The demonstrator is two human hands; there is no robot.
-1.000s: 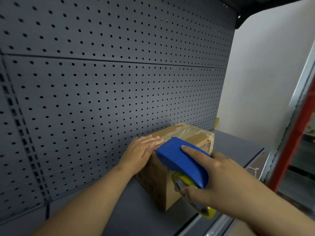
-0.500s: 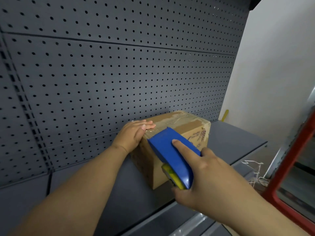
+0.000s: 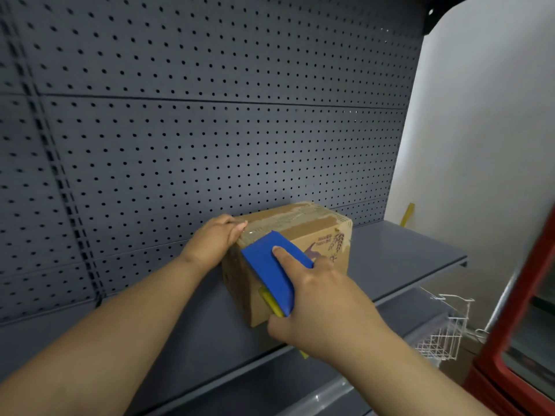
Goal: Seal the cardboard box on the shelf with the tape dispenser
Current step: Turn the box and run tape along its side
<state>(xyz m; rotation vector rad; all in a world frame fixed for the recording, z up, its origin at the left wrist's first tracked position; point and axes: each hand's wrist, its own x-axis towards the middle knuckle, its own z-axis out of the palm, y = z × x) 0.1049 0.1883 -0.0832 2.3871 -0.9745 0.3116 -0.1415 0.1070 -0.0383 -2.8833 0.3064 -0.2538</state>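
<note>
Since half a second ago the dispenser (image 3: 271, 273) has drawn nearer along the box (image 3: 303, 235) top, its blue shell now over the near top edge and front face. The box sits on the grey shelf (image 3: 402, 256), back against the pegboard (image 3: 210, 139). The right hand (image 3: 322, 307), at 5 o'clock of the box, grips the dispenser, forefinger flat on its shell. The left hand (image 3: 214, 240), at 9 o'clock, lies flat on the box's top corner, clasping nothing. A wire basket (image 3: 444, 331) hangs below at 4 o'clock.
</note>
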